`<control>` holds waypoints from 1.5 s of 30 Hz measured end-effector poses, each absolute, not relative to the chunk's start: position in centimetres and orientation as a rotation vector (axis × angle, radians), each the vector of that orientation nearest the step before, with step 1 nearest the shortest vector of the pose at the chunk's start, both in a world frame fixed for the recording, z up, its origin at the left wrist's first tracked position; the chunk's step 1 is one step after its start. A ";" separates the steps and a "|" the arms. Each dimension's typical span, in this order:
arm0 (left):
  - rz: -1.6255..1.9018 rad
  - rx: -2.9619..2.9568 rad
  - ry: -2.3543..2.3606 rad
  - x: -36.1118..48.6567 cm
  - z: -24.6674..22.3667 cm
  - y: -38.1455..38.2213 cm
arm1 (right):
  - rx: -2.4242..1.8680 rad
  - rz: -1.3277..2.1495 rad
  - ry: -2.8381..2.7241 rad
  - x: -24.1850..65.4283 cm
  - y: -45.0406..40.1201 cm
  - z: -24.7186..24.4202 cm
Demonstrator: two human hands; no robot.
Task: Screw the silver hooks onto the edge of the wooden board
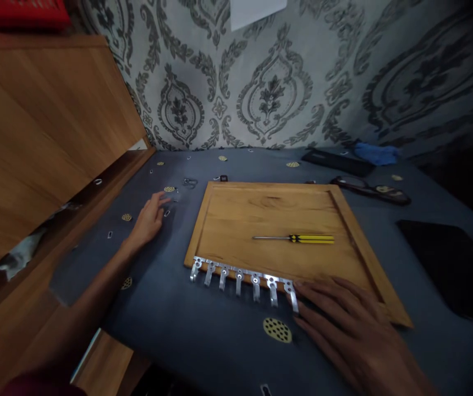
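Observation:
My left hand (149, 221) is over the cloth left of the board, fingers stretched out near a few tiny metal pieces (175, 200), perhaps screws. I cannot see anything held in it. A silver hook rail (239, 274) with several hooks lies along the near edge of a framed wooden board (273, 209). Around the right end of that rail are the fingers of my right hand (356, 335), which hold it against the board's edge. On the board rests a screwdriver (311, 238) with a yellow and black handle, its shaft pointing left.
Small metal hardware (190, 182) lies beyond the left hand. Eyeglasses (370, 190), a dark case (337, 163), a blue cloth (377, 153) and a black flat item (446, 264) are at the right. A wooden cabinet (47, 121) borders the left side.

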State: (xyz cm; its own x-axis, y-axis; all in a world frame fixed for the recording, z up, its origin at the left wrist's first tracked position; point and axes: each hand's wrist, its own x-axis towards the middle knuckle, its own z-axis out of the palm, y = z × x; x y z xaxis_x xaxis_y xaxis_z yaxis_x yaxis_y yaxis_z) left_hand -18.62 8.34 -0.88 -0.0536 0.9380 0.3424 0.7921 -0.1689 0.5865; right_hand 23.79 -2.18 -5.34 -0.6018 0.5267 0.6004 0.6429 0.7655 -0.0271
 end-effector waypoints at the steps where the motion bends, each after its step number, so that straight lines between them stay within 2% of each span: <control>1: 1.005 2.049 1.870 -18.5 -1.0 8.7 | -0.812 -0.314 -2.393 23.9 -2.1 -5.0; 5: 0.912 2.174 1.848 -18.7 -1.6 9.6 | -0.737 -0.461 -2.452 24.1 -1.9 -4.7; 14: 0.862 2.214 1.991 -19.6 -2.4 10.2 | -0.836 -0.230 -2.420 24.5 -2.3 -5.7; 34: 0.624 2.123 2.216 -18.1 -1.4 11.9 | -0.962 -0.141 -2.344 23.2 -2.9 -4.9; 45: 0.524 2.047 2.398 -16.3 -0.6 12.5 | -0.957 -0.202 -2.314 22.6 -3.0 -3.9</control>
State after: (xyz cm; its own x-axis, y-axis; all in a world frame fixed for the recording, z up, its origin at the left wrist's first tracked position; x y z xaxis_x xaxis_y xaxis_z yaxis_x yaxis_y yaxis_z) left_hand -16.26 12.55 -0.64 -0.1790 0.9513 0.2508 0.9692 0.1267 0.2113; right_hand 22.56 -3.05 -3.87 -0.5462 0.5872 0.5974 0.6820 0.7259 -0.0899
